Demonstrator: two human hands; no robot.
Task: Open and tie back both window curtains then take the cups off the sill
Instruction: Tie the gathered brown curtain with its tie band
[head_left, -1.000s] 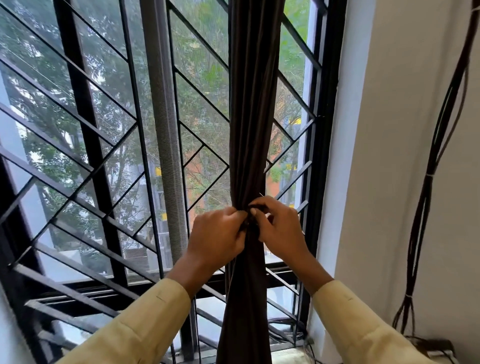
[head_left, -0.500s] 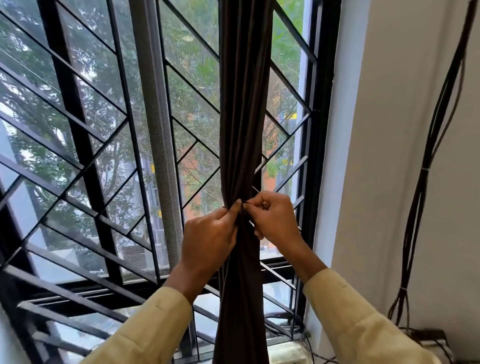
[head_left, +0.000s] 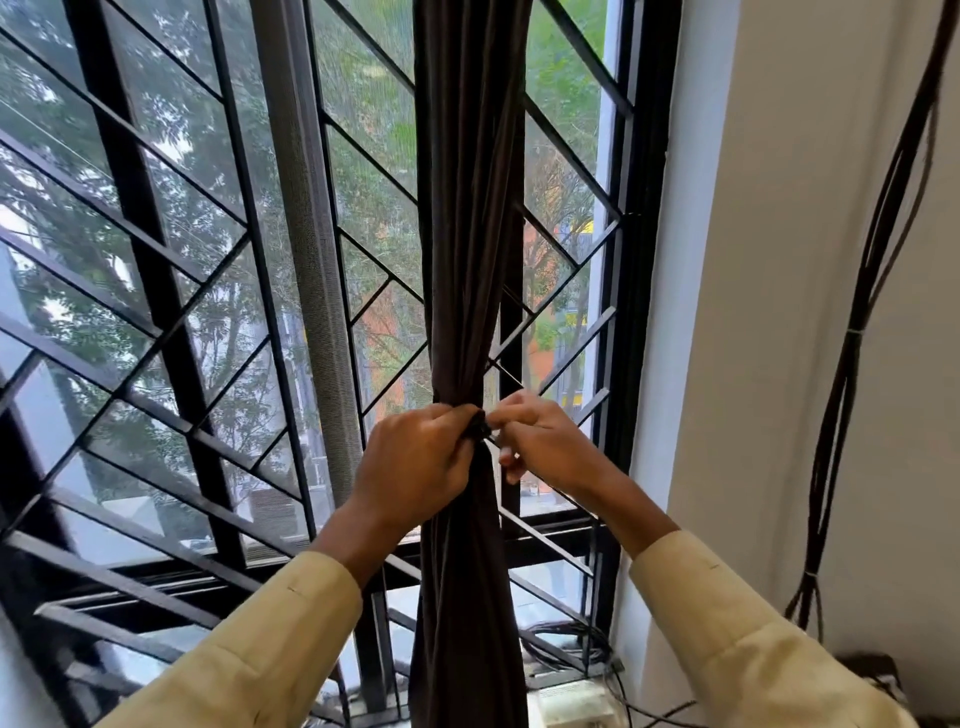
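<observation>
Hands (head_left: 483, 447) pinch dark, pleated curtain (head_left: 467, 234) bunched.

I am counting one dark curtain (head_left: 467, 234), gathered into a single bunch in front of the window grille (head_left: 171, 291). Two hands are showing at that bunch: the left hand (head_left: 415, 467) and the right hand (head_left: 550, 447). Two pale yellow sleeves (head_left: 270, 654) are showing below. One bundle of black cables (head_left: 857, 332) is hanging right of the curtain. I am seeing no cups.
</observation>
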